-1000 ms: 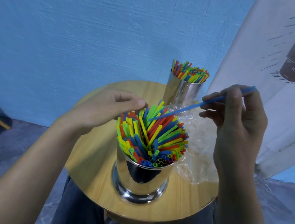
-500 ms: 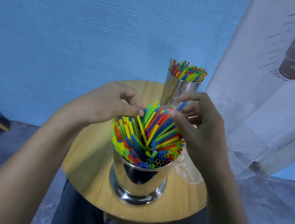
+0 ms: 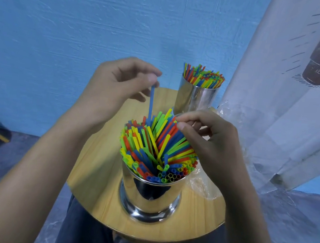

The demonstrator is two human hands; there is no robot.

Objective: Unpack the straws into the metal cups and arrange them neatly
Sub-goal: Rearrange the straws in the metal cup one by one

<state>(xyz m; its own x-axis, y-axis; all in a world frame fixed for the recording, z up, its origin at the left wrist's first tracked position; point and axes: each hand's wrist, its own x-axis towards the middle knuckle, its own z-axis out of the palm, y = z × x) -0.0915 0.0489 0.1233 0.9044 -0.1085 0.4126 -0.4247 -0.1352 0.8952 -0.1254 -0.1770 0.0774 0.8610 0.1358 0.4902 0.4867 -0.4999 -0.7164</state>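
A shiny metal cup [image 3: 149,200] stands at the near side of the round wooden table [image 3: 96,176], packed with colourful straws [image 3: 152,149] that fan out unevenly. My left hand [image 3: 117,86] pinches the top of one blue straw [image 3: 151,103], held upright with its lower end among the bunch. My right hand [image 3: 209,143] has thumb and forefinger pinched at the tips of the straws on the cup's far right side. A second metal cup [image 3: 194,99] full of straws [image 3: 202,76] stands at the table's far edge.
Crumpled clear plastic wrapping [image 3: 203,187] lies on the table to the right, behind my right hand. A white printed cloth [image 3: 284,105] hangs at the right. A blue wall [image 3: 87,18] rises behind the table. My lap is under the table's near edge.
My right hand brought the blue straw to the bunch and let it go. My left hand rose from the bunch and now pinches that straw's top, holding it upright.
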